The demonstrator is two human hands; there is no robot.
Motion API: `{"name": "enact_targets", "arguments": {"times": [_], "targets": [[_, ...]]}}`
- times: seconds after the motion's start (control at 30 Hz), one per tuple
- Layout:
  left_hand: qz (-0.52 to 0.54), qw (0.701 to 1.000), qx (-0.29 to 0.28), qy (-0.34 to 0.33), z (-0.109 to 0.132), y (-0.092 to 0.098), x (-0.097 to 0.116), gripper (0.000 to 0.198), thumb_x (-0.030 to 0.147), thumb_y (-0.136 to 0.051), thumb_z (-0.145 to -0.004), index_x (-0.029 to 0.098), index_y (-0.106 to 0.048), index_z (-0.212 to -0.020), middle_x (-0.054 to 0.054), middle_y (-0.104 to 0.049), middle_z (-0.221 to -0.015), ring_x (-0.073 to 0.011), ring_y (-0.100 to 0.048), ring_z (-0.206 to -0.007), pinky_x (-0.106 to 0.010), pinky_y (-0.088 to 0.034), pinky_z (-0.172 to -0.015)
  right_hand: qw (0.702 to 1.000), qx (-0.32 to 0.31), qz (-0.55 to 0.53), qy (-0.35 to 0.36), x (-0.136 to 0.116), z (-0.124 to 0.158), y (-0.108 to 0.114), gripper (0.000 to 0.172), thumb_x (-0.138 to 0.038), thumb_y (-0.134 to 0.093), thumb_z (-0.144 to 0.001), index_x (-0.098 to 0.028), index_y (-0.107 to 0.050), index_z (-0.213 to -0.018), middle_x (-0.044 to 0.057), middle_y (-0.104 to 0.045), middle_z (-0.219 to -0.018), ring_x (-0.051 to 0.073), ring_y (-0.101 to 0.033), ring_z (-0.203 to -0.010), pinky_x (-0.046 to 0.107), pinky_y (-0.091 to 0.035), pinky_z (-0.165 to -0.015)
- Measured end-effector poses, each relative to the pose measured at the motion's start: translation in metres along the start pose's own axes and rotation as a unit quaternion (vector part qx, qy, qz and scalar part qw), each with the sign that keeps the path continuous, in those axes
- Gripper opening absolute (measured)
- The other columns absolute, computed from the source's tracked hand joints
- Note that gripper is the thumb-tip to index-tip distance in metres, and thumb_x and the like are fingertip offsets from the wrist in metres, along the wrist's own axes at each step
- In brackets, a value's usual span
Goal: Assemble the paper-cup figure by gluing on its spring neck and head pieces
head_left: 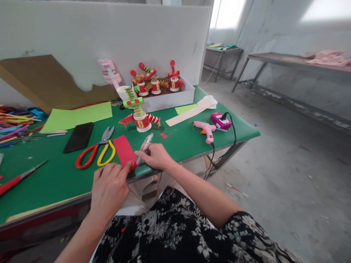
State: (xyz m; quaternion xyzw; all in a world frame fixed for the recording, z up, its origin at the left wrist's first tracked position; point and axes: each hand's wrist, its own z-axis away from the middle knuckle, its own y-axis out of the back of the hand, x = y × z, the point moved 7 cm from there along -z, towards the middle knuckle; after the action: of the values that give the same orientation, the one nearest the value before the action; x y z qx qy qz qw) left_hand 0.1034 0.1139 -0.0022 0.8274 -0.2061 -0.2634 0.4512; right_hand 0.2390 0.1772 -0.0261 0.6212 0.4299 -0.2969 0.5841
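Note:
A red paper strip (pixel 124 149) lies at the front edge of the green table. My left hand (pixel 112 180) rests on its near end, fingers stretched out and the index finger pressing the paper down. In my right hand (pixel 156 156) is a clear pen (pixel 148 141), gripped with its tip down at the strip's right edge. Just behind stands a paper figure (pixel 142 122) with a red and white cup body, a green roll head and folded red arms. Two small red paper discs (pixel 163 135) lie right of it.
Left of the strip are scissors (pixel 100 148) with red and yellow handles and a black phone (pixel 79 137). On the right lie a pink glue gun (pixel 205 130) and a purple power socket (pixel 221 120) with cables. A white box (pixel 170 101) holds several similar figures.

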Motion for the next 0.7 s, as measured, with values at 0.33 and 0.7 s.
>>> {"name": "enact_targets", "arguments": {"times": [0.33,0.7], "targets": [[0.014,1.0,-0.013,0.012,0.0,-0.0014,-0.0015,0.039,0.006,-0.046,-0.082,0.011,-0.073,-0.11,-0.012,-0.071,-0.082,-0.0311,-0.063,-0.09,-0.044,-0.042,-0.079,1.0,0.0,-0.009,0.002,0.0007,0.0002,-0.0008,0.025,-0.031,-0.065,-0.093,-0.015,-0.068,-0.074,0.0,-0.066,-0.06,0.012,-0.061,-0.062,0.021,-0.039,-0.062],[0.013,1.0,-0.014,0.014,0.0005,-0.0023,-0.0019,0.04,0.007,-0.046,-0.082,0.013,-0.073,-0.11,-0.012,-0.07,-0.082,-0.031,-0.062,-0.09,-0.044,-0.041,-0.079,1.0,-0.008,-0.006,0.006,0.0005,-0.0001,-0.002,0.025,-0.032,-0.066,-0.093,-0.015,-0.067,-0.075,-0.001,-0.066,-0.06,0.011,-0.061,-0.061,0.02,-0.039,-0.061]]}}
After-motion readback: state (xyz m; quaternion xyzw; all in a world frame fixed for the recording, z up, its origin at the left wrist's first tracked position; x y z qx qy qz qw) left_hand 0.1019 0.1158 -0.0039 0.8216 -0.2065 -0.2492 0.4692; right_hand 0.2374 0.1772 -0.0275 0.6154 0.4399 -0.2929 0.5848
